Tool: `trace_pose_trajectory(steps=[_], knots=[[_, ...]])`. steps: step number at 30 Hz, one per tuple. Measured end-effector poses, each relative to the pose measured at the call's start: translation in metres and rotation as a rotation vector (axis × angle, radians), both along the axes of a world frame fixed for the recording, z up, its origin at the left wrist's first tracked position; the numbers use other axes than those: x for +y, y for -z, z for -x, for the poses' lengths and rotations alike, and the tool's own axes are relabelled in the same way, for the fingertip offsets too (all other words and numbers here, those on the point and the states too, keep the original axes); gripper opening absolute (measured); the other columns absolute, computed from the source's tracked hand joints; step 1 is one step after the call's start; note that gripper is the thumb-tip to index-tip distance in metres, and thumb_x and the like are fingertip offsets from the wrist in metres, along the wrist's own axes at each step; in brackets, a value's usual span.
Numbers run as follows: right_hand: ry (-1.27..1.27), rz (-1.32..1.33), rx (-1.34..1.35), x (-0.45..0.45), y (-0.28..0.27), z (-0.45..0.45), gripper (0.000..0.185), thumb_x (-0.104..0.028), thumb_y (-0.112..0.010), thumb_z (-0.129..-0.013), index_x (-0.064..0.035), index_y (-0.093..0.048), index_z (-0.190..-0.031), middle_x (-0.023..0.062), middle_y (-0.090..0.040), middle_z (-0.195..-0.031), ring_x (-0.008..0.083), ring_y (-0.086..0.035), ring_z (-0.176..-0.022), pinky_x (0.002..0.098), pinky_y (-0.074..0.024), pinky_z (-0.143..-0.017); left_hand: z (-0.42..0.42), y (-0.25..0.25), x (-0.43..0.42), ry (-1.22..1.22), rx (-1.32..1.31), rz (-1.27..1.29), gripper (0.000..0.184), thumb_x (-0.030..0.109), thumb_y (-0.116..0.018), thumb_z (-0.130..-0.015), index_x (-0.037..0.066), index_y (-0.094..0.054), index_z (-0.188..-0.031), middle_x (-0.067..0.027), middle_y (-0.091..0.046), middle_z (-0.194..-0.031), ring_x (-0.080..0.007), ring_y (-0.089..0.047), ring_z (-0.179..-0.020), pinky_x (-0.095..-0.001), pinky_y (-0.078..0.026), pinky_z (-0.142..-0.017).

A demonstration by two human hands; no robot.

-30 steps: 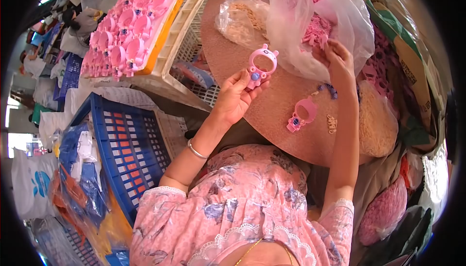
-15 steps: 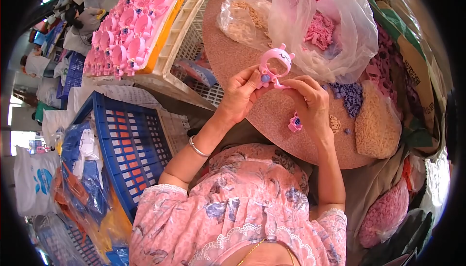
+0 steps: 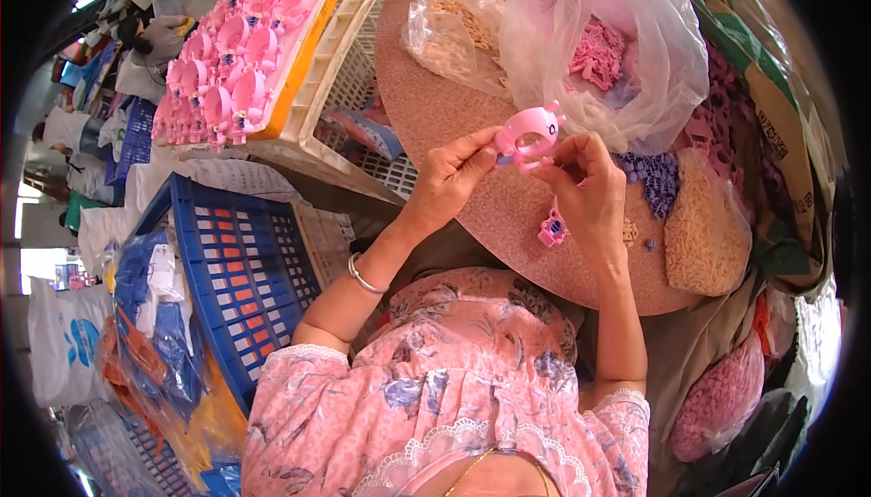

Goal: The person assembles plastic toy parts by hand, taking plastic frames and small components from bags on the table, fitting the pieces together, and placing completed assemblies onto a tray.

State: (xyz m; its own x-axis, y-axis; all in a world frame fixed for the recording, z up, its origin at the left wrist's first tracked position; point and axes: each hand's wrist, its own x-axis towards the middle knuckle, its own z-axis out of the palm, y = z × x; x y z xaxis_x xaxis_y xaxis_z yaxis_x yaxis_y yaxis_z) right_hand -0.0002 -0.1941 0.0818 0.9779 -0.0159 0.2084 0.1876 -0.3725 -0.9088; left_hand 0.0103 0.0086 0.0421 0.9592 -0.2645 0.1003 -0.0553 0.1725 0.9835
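Just below us, a flowered pink dress [image 3: 472,343] fills the foreground, and both forearms reach forward from its sleeves, a silver bangle [image 3: 363,275] on the left wrist. We see the left hand [image 3: 454,172] palm inward, thumb and fingers closed on the base of a pink animal-faced ring toy [image 3: 537,123]; the right hand [image 3: 588,179], wrist raised and fingers curled, pinches its lower edge. Half a second ago we saw the toy more upright, ears up; now it is tipped over with its ears to the right, held above the speckled table [image 3: 508,225]. Another pink ring toy [image 3: 552,228] lies near the right hand, with blue pieces [image 3: 658,179] beyond. Farther out, we find printed characters on a brown wrapper [image 3: 785,179], too small to read, and, past a blue basket [image 3: 195,252], a white bag [image 3: 54,361] with a blue fruit-like mark [image 3: 82,341]
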Motion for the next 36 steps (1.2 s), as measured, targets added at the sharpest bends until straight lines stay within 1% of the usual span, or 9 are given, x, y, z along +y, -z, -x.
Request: trace_pose_trajectory(steps=[5, 7, 12, 15, 21, 25, 30, 33, 36], knots=[[0.055, 0.297, -0.190, 0.017, 0.013, -0.002, 0.027, -0.013, -0.080, -0.082, -0.0054, -0.060, -0.100, 0.0148, -0.069, -0.084, 0.0356, -0.064, -0.076, 0.0450, -0.0495, -0.068, -0.007, 0.017, 0.000, -0.091, 0.155, 0.195, 0.035, 0.015, -0.056, -0.105, -0.006, -0.060, -0.133, -0.0054, -0.068, -0.117, -0.0103, -0.063, -0.103, -0.0255, -0.054, -0.090], [-0.049, 0.230, -0.105, 0.011, 0.000, -0.017, 0.019, -0.011, -0.075, -0.085, -0.0028, -0.063, -0.096, 0.0160, -0.069, -0.085, 0.0373, -0.066, -0.074, 0.0462, -0.0498, -0.067, -0.008, 0.023, -0.002, -0.105, 0.200, 0.323, 0.032, 0.018, -0.056, -0.105, -0.005, -0.062, -0.128, -0.0039, -0.066, -0.108, -0.0102, -0.062, -0.098, -0.0265, -0.055, -0.090], [0.301, 0.668, -0.350, -0.038, 0.012, -0.116, 0.014, -0.013, -0.067, -0.086, 0.0001, -0.068, -0.082, 0.0206, -0.070, -0.083, 0.0394, -0.070, -0.077, 0.0474, -0.0533, -0.067, -0.006, 0.035, -0.002, -0.189, 0.318, 0.382, 0.027, 0.018, -0.055, -0.106, -0.004, -0.064, -0.118, -0.0016, -0.061, -0.097, -0.0099, -0.061, -0.089, -0.0319, -0.057, -0.093], [0.178, 0.916, -0.187, -0.054, 0.037, -0.165, 0.014, -0.015, -0.070, -0.083, -0.0011, -0.069, -0.084, 0.0206, -0.070, -0.081, 0.0390, -0.071, -0.078, 0.0479, -0.0542, -0.067, -0.008, 0.035, 0.000, -0.178, 0.324, 0.425, 0.025, 0.017, -0.055, -0.106, -0.003, -0.064, -0.117, -0.0014, -0.062, -0.098, -0.0094, -0.062, -0.090, -0.0310, -0.057, -0.093], [0.156, 0.754, -0.088, -0.039, 0.059, -0.188, 0.015, -0.016, -0.068, -0.080, -0.0043, -0.070, -0.090, 0.0204, -0.071, -0.085, 0.0414, -0.068, -0.084, 0.0496, -0.0522, -0.072, -0.013, 0.030, 0.001, -0.163, 0.343, 0.463, 0.023, 0.016, -0.059, -0.103, -0.001, -0.066, -0.117, -0.0027, -0.066, -0.099, -0.0119, -0.065, -0.092, -0.0323, -0.057, -0.094], [0.219, 0.550, -0.050, -0.045, 0.061, -0.184, 0.022, -0.011, -0.074, -0.079, -0.0015, -0.070, -0.098, 0.0182, -0.072, -0.085, 0.0307, -0.071, -0.079, 0.0402, -0.0536, -0.071, -0.014, 0.024, 0.003, -0.125, 0.367, 0.536, 0.030, 0.015, -0.063, -0.101, -0.001, -0.064, -0.126, -0.0023, -0.068, -0.105, -0.0084, -0.064, -0.090, -0.0269, -0.056, -0.092], [0.151, 0.178, 0.041, -0.068, 0.037, -0.164, 0.025, -0.005, -0.076, -0.083, -0.0018, -0.072, -0.107, 0.0076, -0.074, -0.091, 0.0113, -0.067, -0.082, 0.0259, -0.0521, -0.073, -0.019, 0.026, 0.013, -0.073, 0.398, 0.605, 0.029, 0.015, -0.063, -0.100, -0.001, -0.064, -0.124, -0.0032, -0.069, -0.104, -0.0105, -0.066, -0.093, -0.0304, -0.057, -0.096], [0.029, -0.172, 0.132, -0.063, 0.014, -0.128, 0.021, 0.002, -0.076, -0.080, -0.0002, -0.075, -0.101, 0.0049, -0.075, -0.090, 0.0103, -0.068, -0.079, 0.0245, -0.0515, -0.069, -0.020, 0.018, 0.011, -0.066, 0.415, 0.608, 0.028, 0.016, -0.063, -0.101, -0.002, -0.064, -0.122, -0.0037, -0.068, -0.103, -0.0118, -0.067, -0.094, -0.0319, -0.057, -0.097], [-0.026, -0.335, 0.242, -0.048, -0.009, -0.091, 0.017, 0.000, -0.077, -0.084, 0.0018, -0.073, -0.101, 0.0051, -0.074, -0.098, 0.0101, -0.067, -0.084, 0.0230, -0.0519, -0.076, -0.018, 0.007, 0.002, -0.051, 0.384, 0.604, 0.027, 0.018, -0.062, -0.101, -0.002, -0.064, -0.120, -0.0043, -0.068, -0.104, -0.0130, -0.067, -0.095, -0.0321, -0.057, -0.096]])
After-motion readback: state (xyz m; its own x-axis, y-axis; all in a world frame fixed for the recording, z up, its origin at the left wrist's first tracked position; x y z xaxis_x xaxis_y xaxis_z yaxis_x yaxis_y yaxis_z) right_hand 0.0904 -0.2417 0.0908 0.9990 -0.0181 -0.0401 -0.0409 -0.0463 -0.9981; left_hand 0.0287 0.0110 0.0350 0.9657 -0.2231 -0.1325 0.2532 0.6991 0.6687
